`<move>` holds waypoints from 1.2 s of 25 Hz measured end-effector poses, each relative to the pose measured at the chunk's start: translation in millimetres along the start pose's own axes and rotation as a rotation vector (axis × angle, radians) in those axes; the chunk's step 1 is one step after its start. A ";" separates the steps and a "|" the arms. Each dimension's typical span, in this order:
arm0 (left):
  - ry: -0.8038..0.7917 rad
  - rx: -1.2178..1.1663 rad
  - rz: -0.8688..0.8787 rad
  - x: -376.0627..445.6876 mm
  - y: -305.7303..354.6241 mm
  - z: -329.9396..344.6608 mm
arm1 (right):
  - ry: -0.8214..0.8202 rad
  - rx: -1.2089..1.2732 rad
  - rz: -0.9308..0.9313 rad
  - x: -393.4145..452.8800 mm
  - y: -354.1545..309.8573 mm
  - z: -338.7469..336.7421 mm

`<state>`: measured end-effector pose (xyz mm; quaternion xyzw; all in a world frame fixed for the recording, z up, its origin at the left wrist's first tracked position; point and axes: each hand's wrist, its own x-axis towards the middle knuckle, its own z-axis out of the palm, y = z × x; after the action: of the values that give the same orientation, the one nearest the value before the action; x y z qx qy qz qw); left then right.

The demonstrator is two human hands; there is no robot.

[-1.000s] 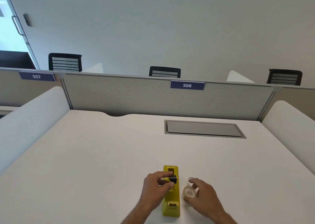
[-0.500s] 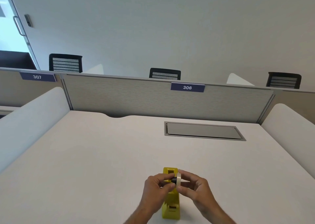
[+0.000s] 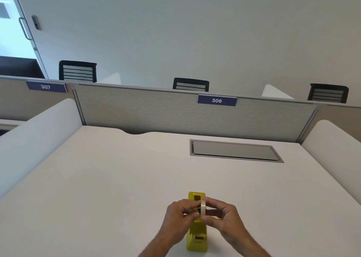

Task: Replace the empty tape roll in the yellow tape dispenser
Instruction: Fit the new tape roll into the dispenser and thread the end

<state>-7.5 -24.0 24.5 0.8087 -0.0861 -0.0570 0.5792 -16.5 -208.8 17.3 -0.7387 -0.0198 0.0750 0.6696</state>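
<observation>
Seating tape roll point(image 3: 203, 208) onto black hub point(image 3: 198, 210) above yellow dispenser point(image 3: 197, 237): both hands' fingers point(image 3: 210, 220) pinching, keep bore square, push evenly.

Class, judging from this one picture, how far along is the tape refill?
Done: the yellow dispenser's roll bay looks open and empty. In hand: both hands, left and right, hold a tape roll and a small black hub together above it. Left: seating the roll in the dispenser and threading the tape.
</observation>
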 end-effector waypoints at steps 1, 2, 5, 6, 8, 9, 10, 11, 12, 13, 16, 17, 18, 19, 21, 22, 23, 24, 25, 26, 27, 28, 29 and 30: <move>-0.002 0.008 0.002 -0.6 -1.3 0.4 | -0.001 -0.014 0.000 1.2 1.1 0.3; 0.002 0.011 0.000 -0.7 -2.4 0.8 | -0.003 -0.033 0.005 2.4 1.3 1.1; 0.029 0.019 -0.022 2.4 -7.8 1.4 | 0.011 -0.129 0.021 6.9 0.1 4.4; 0.040 0.011 -0.033 4.2 -9.3 0.9 | 0.021 -0.174 0.020 8.8 -1.4 5.6; 0.055 -0.012 -0.048 8.1 -13.3 0.1 | 0.035 -0.280 -0.003 13.4 -3.3 7.1; 0.059 -0.015 -0.053 9.8 -14.8 -0.2 | 0.041 -0.341 -0.018 15.4 -4.3 7.5; 0.065 -0.012 -0.058 11.3 -16.4 -0.4 | 0.050 -0.399 -0.030 17.2 -5.7 8.1; 0.067 -0.003 -0.065 12.9 -18.1 -0.6 | 0.058 -0.449 -0.040 19.0 -6.4 8.4; 0.064 0.009 -0.071 14.8 -19.8 -1.0 | 0.058 -0.491 -0.051 20.5 -7.1 8.8; 0.057 0.021 -0.076 16.5 -21.6 -1.3 | 0.052 -0.528 -0.063 22.1 -7.4 9.0; 0.055 0.053 -0.095 20.3 -24.9 -2.4 | 0.033 -0.614 -0.061 26.8 -6.2 10.0; 0.060 0.067 -0.101 21.0 -25.4 -2.4 | 0.031 -0.637 -0.058 28.2 -5.4 9.7; 0.063 0.083 -0.107 21.6 -25.7 -2.2 | 0.033 -0.658 -0.059 29.9 -4.4 8.7; 0.064 0.099 -0.113 22.1 -26.1 -1.7 | 0.035 -0.677 -0.065 31.6 -3.2 7.6; 0.072 0.126 -0.120 23.3 -26.5 0.9 | 0.037 -0.704 -0.072 34.0 -2.1 5.7; 0.079 0.138 -0.120 23.5 -26.1 2.5 | 0.033 -0.722 -0.076 35.0 -1.7 5.4; 0.089 0.150 -0.117 23.7 -25.3 3.9 | 0.027 -0.741 -0.086 36.4 -1.1 5.4; 0.101 0.159 -0.114 23.8 -25.0 5.3 | 0.018 -0.762 -0.095 37.6 0.2 5.3; 0.113 0.164 -0.110 24.0 -24.5 6.4 | 0.011 -0.776 -0.105 38.8 1.3 5.6; 0.123 0.165 -0.106 24.2 -24.5 7.3 | 0.009 -0.784 -0.112 39.7 2.8 5.6; 0.131 0.165 -0.103 24.1 -24.9 7.7 | 0.009 -0.787 -0.116 40.2 4.3 5.8; 0.133 0.164 -0.099 24.1 -25.8 7.8 | 0.012 -0.788 -0.123 41.0 5.4 5.8; 0.132 0.167 -0.093 24.1 -27.0 7.8 | 0.019 -0.787 -0.130 41.7 7.0 5.5; 0.129 0.174 -0.086 24.2 -28.4 7.7 | 0.026 -0.784 -0.137 42.4 8.8 5.0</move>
<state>16.8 -27.2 -4.7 0.8609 -0.0187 -0.0219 0.5079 24.0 -199.2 4.6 -0.9361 -0.0877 0.0078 0.3407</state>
